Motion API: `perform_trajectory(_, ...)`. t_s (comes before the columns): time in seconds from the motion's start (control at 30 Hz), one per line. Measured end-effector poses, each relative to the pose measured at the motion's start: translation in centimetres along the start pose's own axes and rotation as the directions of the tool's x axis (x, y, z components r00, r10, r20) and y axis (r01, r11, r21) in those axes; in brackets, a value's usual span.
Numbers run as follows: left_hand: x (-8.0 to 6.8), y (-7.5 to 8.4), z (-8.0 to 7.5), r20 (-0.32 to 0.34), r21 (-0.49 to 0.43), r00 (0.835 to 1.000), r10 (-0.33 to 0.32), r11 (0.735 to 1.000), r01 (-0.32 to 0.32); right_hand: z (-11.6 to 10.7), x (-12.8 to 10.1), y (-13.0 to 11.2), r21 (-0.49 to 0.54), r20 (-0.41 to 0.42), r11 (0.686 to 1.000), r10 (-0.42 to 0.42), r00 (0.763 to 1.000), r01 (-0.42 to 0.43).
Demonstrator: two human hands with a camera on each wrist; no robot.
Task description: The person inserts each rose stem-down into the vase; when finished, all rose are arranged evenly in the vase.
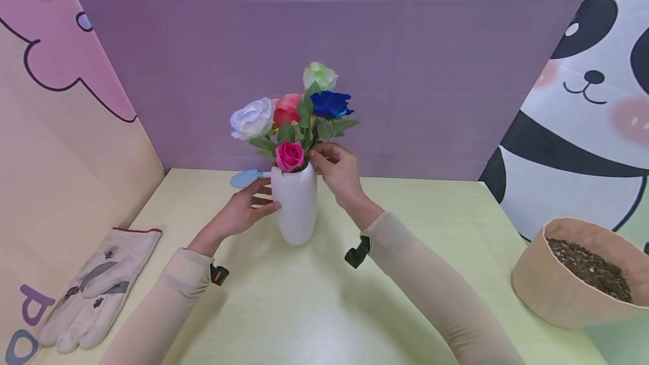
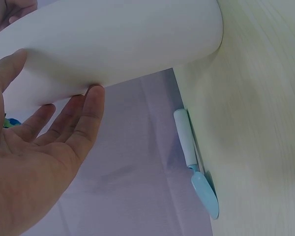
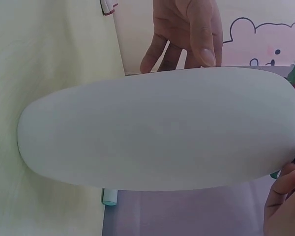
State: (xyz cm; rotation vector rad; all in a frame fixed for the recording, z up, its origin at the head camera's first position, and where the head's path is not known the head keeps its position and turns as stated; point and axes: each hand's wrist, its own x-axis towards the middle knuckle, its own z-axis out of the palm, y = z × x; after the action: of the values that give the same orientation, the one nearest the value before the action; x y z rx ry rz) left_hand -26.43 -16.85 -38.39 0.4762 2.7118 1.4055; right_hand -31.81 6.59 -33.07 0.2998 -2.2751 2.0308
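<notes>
I see the white vase [image 1: 294,205] upright mid-counter [image 1: 314,308]; it looks smooth, slippery and breakable. My left hand [image 1: 242,211] steadies its side, fingers straight; my right hand [image 1: 338,172] pinches stems [image 1: 310,142] at the mouth.

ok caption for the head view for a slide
Left hand steadies a white vase of artificial roses while the right hand touches the stems at its mouth.

Vase [image 1: 295,207]: plain white, no pattern. Roses: white [image 1: 252,118], coral-red [image 1: 287,108], pale green [image 1: 319,75], deep blue [image 1: 330,103], magenta [image 1: 289,156]; leaves green. Trowel [image 1: 243,178]: light blue blade, white handle. Worktop [image 1: 324,297]: pale yellow-green. Backdrop [image 1: 405,44]: purple. Gloves [image 1: 96,286]: grey-beige, red-trimmed cuff. Pot [image 1: 573,292]: tan; soil dark brown.
</notes>
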Motion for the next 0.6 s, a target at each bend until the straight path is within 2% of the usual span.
perform_trajectory(0.17,-0.01,0.01,-0.02,-0.003,0.003,1.000,0.004,1.000,-0.004,-0.03,-0.25,0.09,0.000,0.005,1.000,-0.003,1.000,0.003)
perform_trajectory(0.4,-0.03,-0.03,-0.06,-0.004,-0.001,1.000,0.013,1.000,-0.013,-0.18,-0.53,0.23,0.094,0.036,0.996,-0.003,0.999,-0.001)
perform_trajectory(0.6,-0.11,-0.06,-0.13,-0.019,-0.003,0.998,0.064,0.998,-0.064,-0.58,-0.94,0.38,0.104,0.063,0.995,-0.009,0.998,0.002)
